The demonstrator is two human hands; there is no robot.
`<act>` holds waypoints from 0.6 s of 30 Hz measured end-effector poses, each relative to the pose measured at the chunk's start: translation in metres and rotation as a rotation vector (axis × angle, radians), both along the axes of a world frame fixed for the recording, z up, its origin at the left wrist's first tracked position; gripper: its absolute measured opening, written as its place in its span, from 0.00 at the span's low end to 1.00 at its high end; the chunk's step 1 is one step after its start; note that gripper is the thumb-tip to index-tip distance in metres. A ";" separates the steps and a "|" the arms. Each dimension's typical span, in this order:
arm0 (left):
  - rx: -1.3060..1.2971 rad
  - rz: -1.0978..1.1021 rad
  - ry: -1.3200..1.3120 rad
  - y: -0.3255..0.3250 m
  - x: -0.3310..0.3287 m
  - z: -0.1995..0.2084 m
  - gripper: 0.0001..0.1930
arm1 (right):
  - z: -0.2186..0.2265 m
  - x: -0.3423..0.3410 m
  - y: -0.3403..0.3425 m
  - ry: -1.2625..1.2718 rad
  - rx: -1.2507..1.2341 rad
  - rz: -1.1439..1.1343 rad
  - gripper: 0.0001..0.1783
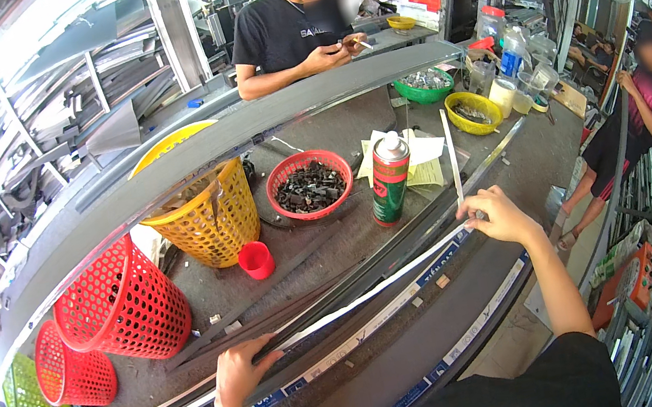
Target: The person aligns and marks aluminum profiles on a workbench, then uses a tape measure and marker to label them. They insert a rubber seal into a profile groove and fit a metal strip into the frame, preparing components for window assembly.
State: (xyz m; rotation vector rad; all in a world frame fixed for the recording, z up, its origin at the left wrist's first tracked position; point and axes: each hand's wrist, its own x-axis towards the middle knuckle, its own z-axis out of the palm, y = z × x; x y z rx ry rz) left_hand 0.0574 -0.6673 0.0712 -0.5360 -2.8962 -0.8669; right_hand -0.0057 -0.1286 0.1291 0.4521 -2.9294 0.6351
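A narrow white strip stretches between my hands along a long metal profile on the bench. My right hand pinches the strip, and its loose end stands up above the fingers. At the lower left, my left hand is closed on the other part of the strip, with its fingertips against the profile. Labelled bars with blue and white film lie just on my side of it. Beyond the profile stands a red and green spray can with a white cap, in front of some yellowish papers.
Left are yellow, red and green baskets and a red cup. A red basin holds dark small parts. A grey bar spans above the bench. One person is opposite; another stands right.
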 end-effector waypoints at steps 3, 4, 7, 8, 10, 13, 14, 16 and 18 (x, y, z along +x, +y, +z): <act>-0.006 0.010 -0.012 0.000 0.000 0.000 0.22 | -0.001 -0.003 0.006 -0.024 0.046 0.064 0.08; -0.006 0.019 -0.031 0.000 0.000 -0.001 0.22 | -0.001 -0.004 0.009 -0.053 0.042 0.061 0.09; 0.004 0.010 -0.024 0.000 -0.001 -0.002 0.22 | -0.008 -0.008 0.014 0.035 -0.070 0.121 0.09; 0.009 0.001 -0.008 0.000 0.001 -0.002 0.22 | -0.012 -0.010 0.015 -0.016 -0.147 0.114 0.09; 0.011 -0.012 0.078 0.001 0.000 -0.003 0.21 | -0.014 -0.018 0.018 -0.103 -0.297 0.137 0.08; -0.012 0.014 0.022 0.000 0.000 -0.005 0.21 | -0.021 -0.028 0.017 -0.346 -0.445 0.046 0.10; -0.009 0.027 -0.011 0.000 -0.001 -0.005 0.21 | -0.021 -0.032 0.018 -0.472 -0.488 -0.017 0.10; -0.003 0.035 -0.009 -0.001 -0.002 -0.007 0.21 | -0.022 -0.036 0.020 -0.437 -0.450 0.003 0.11; -0.005 0.016 0.058 -0.002 -0.003 -0.009 0.21 | -0.022 -0.041 0.023 -0.456 -0.347 -0.002 0.11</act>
